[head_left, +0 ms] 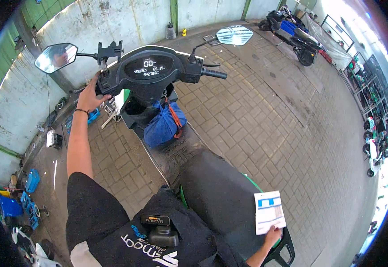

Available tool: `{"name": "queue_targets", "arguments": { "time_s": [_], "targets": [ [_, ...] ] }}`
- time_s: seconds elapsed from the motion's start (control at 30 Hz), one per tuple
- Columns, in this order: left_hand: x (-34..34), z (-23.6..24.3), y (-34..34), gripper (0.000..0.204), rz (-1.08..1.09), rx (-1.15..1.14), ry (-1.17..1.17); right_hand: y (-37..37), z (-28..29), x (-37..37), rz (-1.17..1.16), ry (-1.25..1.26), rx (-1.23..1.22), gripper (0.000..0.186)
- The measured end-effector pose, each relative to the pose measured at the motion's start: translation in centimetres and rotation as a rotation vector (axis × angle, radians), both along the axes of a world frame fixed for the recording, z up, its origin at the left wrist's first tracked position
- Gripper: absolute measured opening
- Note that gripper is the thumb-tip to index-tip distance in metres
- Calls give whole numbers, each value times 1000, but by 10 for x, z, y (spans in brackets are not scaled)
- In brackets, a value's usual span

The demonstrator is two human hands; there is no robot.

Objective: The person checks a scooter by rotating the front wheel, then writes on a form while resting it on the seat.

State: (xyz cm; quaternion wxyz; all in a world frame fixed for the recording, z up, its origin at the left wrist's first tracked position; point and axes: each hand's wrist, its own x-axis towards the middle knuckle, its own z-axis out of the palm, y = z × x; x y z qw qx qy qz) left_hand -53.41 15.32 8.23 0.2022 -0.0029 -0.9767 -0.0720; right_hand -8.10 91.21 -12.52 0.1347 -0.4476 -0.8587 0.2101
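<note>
An electric scooter stands in front of me, its lit dashboard [148,67] showing digits. My left hand [91,95] is closed round the left end of the handlebar, by the switch housing [106,84]; the grip under it is mostly hidden. Down at the right, beside the black seat [220,191], my right hand [272,236] pinches the lower edge of a printed white paper form [269,209] with blue bands. A blue cloth bag [162,127] with an orange strap hangs below the dashboard, over the footboard. The right handlebar grip [215,73] has no hand on it.
Mirrors [56,58] stick out on both sides, with a black phone holder [109,52] near the left one. Blue plastic parts [32,180] lie along the left wall. Another motorcycle [298,38] stands at the far right, and racks [369,95] line the right side.
</note>
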Motion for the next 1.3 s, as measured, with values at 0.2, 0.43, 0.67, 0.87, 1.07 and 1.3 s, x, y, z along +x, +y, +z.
{"name": "queue_targets", "arguments": {
  "time_s": [0.2,0.43,0.67,0.87,1.07,1.3],
  "targets": [
    [7,-2,-14,107,59,9,-138,1,3,31,-218,-87,180,30],
    [48,-14,33,107,233,-34,-90,15,-6,23,-237,-167,357,33],
    [83,-41,94,104,351,63,-73,16,10,3,-278,-128,351,34],
    [102,-63,138,106,505,173,-12,11,-1,-3,-243,-29,483,29],
    [93,-60,134,110,506,114,-21,14,2,-1,-280,-120,527,26],
    [56,-30,65,103,406,-42,-48,-1,3,-4,-448,-102,362,31]
  ]
}}
